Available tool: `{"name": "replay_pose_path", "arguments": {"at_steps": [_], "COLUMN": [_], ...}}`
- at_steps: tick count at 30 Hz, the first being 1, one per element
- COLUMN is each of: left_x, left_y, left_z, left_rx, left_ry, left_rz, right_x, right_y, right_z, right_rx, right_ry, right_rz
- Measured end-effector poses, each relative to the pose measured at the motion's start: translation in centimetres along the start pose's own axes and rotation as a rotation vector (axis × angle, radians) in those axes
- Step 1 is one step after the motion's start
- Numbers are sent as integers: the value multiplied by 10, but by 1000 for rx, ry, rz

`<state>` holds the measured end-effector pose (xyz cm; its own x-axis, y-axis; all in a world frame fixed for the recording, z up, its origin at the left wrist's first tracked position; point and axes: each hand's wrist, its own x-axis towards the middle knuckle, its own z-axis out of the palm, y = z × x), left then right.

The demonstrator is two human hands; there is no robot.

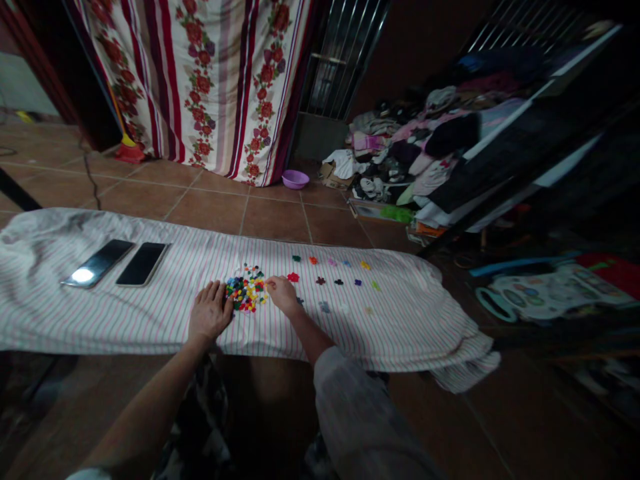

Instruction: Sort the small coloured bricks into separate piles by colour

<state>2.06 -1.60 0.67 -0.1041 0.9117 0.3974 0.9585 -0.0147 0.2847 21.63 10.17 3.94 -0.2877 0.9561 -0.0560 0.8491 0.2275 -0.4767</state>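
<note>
A mixed pile of small coloured pieces [246, 291] lies on a striped cloth [165, 320]. Flat on the cloth, my left hand [210, 311] rests against the pile's left side with its fingers spread. My right hand [283, 293] is at the pile's right edge, fingers pinched together; whatever is between them is too small to name. To the right are small single-colour groups in rows, among them a red group [293, 277], an orange group [313, 260], a brown group [321, 281], a yellow group [365, 265] and a grey group [325, 307].
Two phones [99, 264] [143, 264] lie on the cloth at the left. Beyond it are a floral curtain [205, 87], a purple basin [295, 179] and a red broom [130, 152]. Heaped clothes [400, 147] stand at the back right.
</note>
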Motion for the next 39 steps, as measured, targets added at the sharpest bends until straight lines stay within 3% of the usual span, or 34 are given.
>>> {"name": "replay_pose_path", "arguments": {"at_steps": [11,22,32,39], "left_x": [-2,-1,-1,-1], "left_y": [-6,-7,-6,-9], "left_z": [3,2,4,5], "left_rx": [16,31,75,106], "left_ry": [9,20,25,17], "left_rz": [35,72,56,60], "right_x": [-16,-15,-4,2], "right_y": [-7,1,14,25], "right_z": [-2,7,13,19], "right_rx": [-12,82,331,671], "right_ry": [-5,81,126,128], "right_rz": [-22,23,125,149]}}
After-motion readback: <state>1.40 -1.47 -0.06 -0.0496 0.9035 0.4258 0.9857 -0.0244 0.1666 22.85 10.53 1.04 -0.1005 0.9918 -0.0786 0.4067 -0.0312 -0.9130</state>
